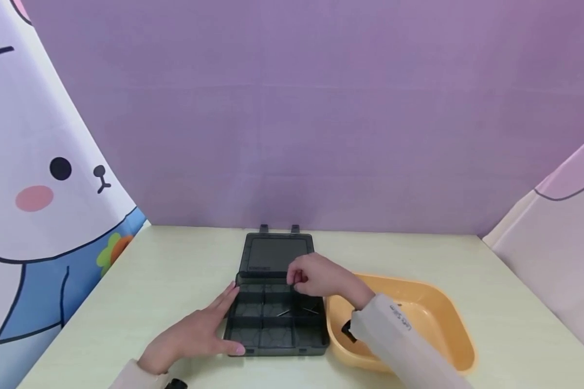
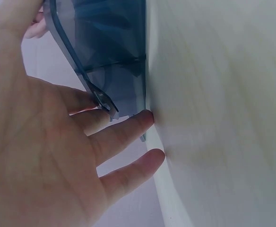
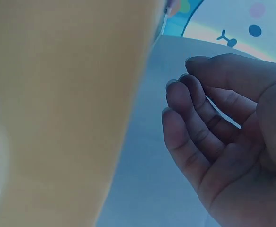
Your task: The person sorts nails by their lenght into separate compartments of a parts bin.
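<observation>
A dark translucent compartment box [image 1: 277,319] lies with its lid [image 1: 278,254] folded back behind it. Two thin metal pieces, too small to identify, a light one [image 1: 283,313] and another [image 1: 310,310], lie in its middle row. My left hand [image 1: 194,332] rests along the box's left side, its fingers extended and thumb at the front corner. In the left wrist view, the fingers [image 2: 124,135] reach beside the wall. My right hand [image 1: 316,274] hovers over the back right compartments, fingers loosely bent. Nothing shows between its thumb and fingers [image 3: 176,135] in the right wrist view.
A yellow plastic basin [image 1: 455,324] stands directly right of the box, beneath the right forearm. One small dark speck lies inside it. Behind the pale table [image 1: 194,246] hangs a purple cloth [image 1: 292,119], with printed cartoon cloth at both sides.
</observation>
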Tool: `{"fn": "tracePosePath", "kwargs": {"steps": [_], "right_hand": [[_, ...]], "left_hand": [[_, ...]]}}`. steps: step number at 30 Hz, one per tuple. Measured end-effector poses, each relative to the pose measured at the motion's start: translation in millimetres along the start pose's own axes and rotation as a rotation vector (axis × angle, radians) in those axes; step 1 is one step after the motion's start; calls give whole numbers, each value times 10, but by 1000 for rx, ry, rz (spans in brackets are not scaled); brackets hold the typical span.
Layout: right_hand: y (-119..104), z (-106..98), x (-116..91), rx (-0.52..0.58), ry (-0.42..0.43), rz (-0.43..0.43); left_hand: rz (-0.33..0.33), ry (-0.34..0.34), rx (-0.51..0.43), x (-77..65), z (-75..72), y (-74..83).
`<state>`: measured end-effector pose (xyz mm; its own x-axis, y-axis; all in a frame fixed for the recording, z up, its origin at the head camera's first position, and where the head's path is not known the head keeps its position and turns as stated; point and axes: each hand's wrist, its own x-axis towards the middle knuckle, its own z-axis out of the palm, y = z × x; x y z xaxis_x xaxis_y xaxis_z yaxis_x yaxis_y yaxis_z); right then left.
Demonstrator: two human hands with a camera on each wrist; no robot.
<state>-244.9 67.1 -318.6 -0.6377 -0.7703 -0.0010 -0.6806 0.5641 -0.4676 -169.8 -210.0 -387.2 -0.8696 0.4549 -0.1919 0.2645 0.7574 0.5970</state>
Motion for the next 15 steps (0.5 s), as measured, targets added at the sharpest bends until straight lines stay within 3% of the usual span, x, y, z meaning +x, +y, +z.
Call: {"fn": "tracePosePath", "kwargs": {"steps": [8, 15], "right_hand": [[143, -167, -273, -38, 12, 34], [402, -290, -627, -81, 8, 53]], "left_hand": [[23, 4, 17, -5, -5, -1], [32, -3, 13, -7, -18, 12]]}}
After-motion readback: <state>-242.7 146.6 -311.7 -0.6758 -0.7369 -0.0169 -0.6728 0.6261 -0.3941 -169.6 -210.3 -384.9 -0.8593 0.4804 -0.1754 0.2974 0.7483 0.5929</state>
